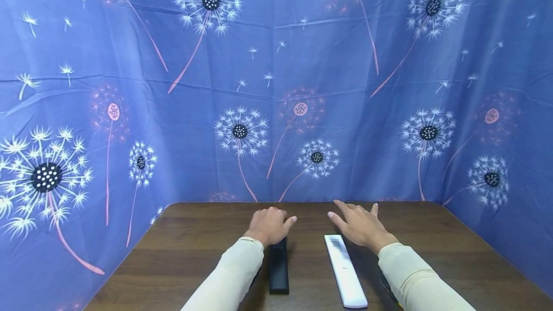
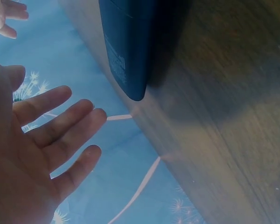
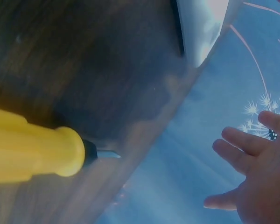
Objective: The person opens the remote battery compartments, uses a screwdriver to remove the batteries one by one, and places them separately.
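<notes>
My left hand (image 1: 269, 225) hovers over the far end of a slim black remote-like bar (image 1: 278, 270), its fingers loosely extended and nothing in the palm. In the left wrist view, the bar (image 2: 128, 46) has a rounded end and a small printed label. My right hand (image 1: 363, 225) is spread open above the table, just right of a long white remote-like bar (image 1: 345, 270). Both bars point away from me. Below the right wrist lies a yellow-handled tool (image 3: 37, 149) with a black collar and a thin, slightly bent metal tip; my right forearm mostly hides it in the head view.
The brown wooden table (image 1: 181, 253) ends at a blue curtain (image 1: 268, 61) printed with dandelions, which hangs behind it and along both sides. A dark edge of something (image 1: 258, 275) peeks out beside the left sleeve.
</notes>
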Available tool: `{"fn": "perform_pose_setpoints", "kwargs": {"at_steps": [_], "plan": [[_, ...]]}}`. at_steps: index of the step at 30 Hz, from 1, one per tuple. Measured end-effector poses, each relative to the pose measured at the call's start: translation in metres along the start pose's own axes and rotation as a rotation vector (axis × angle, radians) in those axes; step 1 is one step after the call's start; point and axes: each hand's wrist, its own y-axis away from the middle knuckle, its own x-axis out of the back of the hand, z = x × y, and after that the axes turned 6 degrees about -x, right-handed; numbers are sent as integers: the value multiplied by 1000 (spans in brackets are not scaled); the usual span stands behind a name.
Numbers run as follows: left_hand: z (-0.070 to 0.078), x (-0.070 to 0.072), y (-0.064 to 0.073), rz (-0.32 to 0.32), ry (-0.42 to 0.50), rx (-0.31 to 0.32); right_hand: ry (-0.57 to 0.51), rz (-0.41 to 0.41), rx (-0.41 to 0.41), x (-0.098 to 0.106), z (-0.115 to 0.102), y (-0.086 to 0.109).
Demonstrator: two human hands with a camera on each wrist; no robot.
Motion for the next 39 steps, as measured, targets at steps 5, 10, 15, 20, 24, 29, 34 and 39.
{"fn": "perform_pose_setpoints", "kwargs": {"at_steps": [5, 10, 15, 20, 24, 29, 34, 39], "plan": [[7, 1, -4, -11, -7, -17, -3, -7, -24, -2, 3, 7], [12, -4, -5, -5, -13, -34, 13, 0, -35, -5, 5, 13], [15, -8, -3, 8, -12, -46, 32, -1, -56, -6, 4, 18], [19, -9, -2, 20, 7, -52, 47, -4, -72, -6, 4, 19], [21, -11, -3, 38, 17, -49, 59, 20, -53, -5, 3, 16], [23, -10, -4, 37, 22, -42, 62, 28, -40, -5, 2, 13], [23, -7, -4, 23, 62, -22, 69, 18, -41, -4, 1, 13], [24, -5, -3, 2, 95, -13, 74, 15, -54, -5, -1, 15]]}}
